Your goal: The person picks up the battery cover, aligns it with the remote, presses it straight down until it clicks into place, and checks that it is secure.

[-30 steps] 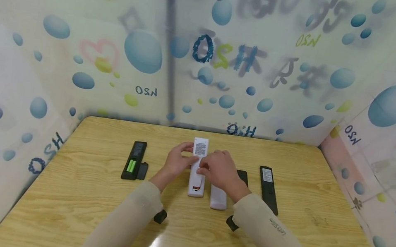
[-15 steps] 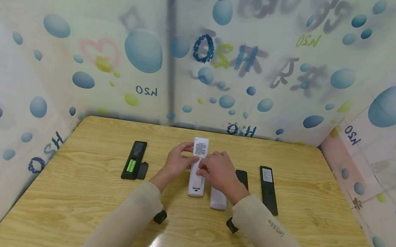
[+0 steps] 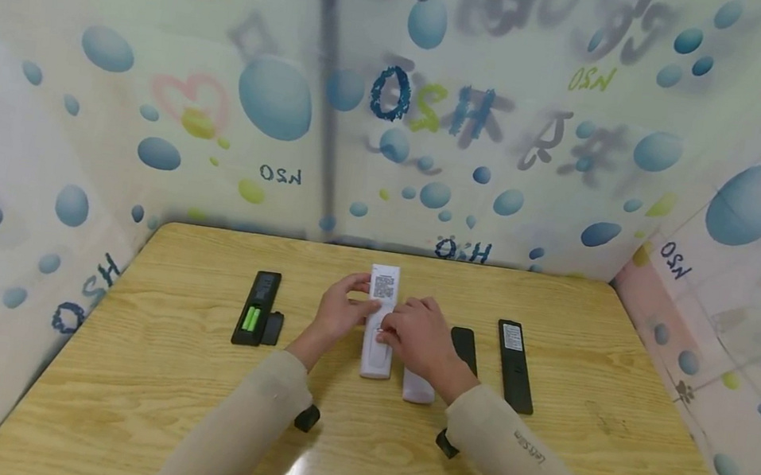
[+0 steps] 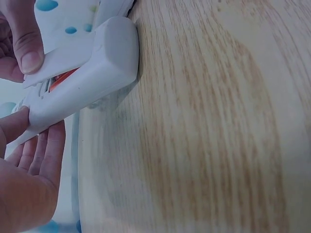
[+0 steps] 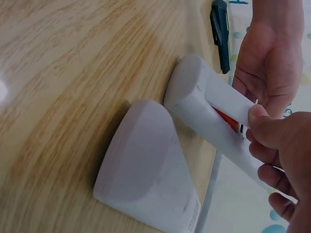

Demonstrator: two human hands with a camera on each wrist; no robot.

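Observation:
A white remote control [image 3: 385, 285] lies face down near the back of the table, its printed label up. My left hand [image 3: 340, 312] grips it along the left side, thumb on the near edge in the left wrist view. The right hand [image 3: 421, 336] pinches one end of the white battery cover [image 5: 226, 97] between thumb and fingers. This cover slants over the compartment, its far end at the remote's rounded end, the pinched end raised. A red battery [image 5: 226, 118] shows in the gap beneath it. In the head view, my right fingers hide part of the cover.
Another white remote [image 3: 418, 388] lies right beside, partly under my right hand. Two black remotes [image 3: 464, 349] [image 3: 516, 368] lie further right. At left, a black remote [image 3: 264, 290] has green batteries [image 3: 251, 318] exposed, its loose cover [image 3: 272, 328] alongside. A patterned wall stands behind the table.
The cover's near end has come down over the compartment's lower end, where red battery showed before in the head view. The left hand and the remote have stayed in place.

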